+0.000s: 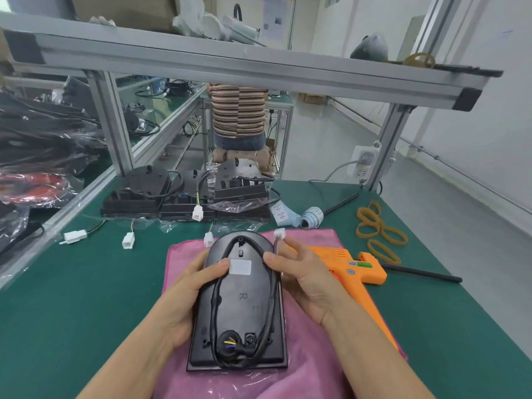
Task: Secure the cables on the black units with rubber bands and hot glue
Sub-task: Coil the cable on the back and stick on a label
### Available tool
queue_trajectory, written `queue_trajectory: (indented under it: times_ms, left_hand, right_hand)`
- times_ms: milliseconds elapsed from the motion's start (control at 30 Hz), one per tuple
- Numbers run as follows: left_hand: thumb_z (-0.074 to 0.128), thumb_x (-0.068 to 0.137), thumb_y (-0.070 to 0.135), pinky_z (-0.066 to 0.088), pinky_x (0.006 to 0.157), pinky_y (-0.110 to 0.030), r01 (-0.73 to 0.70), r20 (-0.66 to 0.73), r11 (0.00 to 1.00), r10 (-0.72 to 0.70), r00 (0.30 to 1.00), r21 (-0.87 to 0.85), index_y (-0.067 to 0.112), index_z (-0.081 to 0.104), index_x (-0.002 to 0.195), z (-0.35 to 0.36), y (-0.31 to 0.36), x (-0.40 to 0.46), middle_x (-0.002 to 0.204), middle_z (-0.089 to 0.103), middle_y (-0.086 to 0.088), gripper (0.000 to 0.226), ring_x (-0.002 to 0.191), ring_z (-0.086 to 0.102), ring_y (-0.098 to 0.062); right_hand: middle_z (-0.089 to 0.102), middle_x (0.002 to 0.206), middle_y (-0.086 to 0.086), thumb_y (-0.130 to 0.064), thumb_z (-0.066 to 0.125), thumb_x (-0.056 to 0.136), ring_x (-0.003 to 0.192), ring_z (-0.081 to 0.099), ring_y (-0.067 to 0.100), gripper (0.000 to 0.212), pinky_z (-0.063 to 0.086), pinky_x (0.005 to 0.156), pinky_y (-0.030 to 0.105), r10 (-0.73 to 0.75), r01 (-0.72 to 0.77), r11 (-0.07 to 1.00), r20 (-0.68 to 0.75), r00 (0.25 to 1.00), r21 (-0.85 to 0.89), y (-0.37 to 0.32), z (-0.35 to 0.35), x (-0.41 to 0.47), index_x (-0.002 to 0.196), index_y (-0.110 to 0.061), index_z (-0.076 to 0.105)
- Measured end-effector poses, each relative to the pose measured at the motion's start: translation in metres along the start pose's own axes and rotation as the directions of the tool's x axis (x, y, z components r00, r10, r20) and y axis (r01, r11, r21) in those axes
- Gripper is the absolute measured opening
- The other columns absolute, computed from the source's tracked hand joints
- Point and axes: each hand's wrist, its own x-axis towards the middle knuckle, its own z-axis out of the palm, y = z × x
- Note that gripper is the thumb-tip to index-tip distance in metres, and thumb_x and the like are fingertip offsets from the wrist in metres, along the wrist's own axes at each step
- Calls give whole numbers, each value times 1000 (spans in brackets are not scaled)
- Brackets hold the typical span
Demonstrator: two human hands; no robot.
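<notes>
Black unit (241,306): flat on pink cloth (311,378), cable (214,298) looped on top.
Left hand (184,298): fingers clamped on unit's edge.
Right hand (302,280): thumb pinning cable, fingers spread.

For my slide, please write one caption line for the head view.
Both hands, left hand and right hand, hold a black unit with looped cable over a pink cloth.

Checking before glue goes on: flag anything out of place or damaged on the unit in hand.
Nothing looks damaged. The black oval-topped unit lies flat on the pink cloth, held by the left hand and right hand. Its black cable loops loosely, unbanded; the tan rubber bands lie apart.
</notes>
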Motion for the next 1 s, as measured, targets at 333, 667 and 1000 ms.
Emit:
queue_trajectory:
  times_ms: [333,667,1000]
  left_hand:
    - [76,63,9,60,63,-36,48,-5,994,-47,999,101,22,67,115,6,9,18,106,72,-19,54,79,70,-31]
    - [69,65,7,60,60,-41,154,17,987,-155,988,54,17,74,101,-2,4,34,103,70,-26,38,70,71,-34]
    - [71,63,9,60,62,-42,106,56,993,-110,992,55,19,74,103,-1,4,29,106,70,-27,41,75,71,-36]
  right_hand:
    - [67,118,15,12,67,78,98,66,24,51,54,79,28,-77,75,986,-8,997,-149,7,-13,13,124,-5,55]
    - [69,85,5,-31,56,95,80,60,17,26,49,86,36,-164,22,578,-90,982,-816,-25,-33,34,82,-11,67]
    - [67,106,7,-13,59,88,100,64,27,20,50,68,32,-410,-593,-231,-476,778,-771,-81,-139,69,106,-9,64]
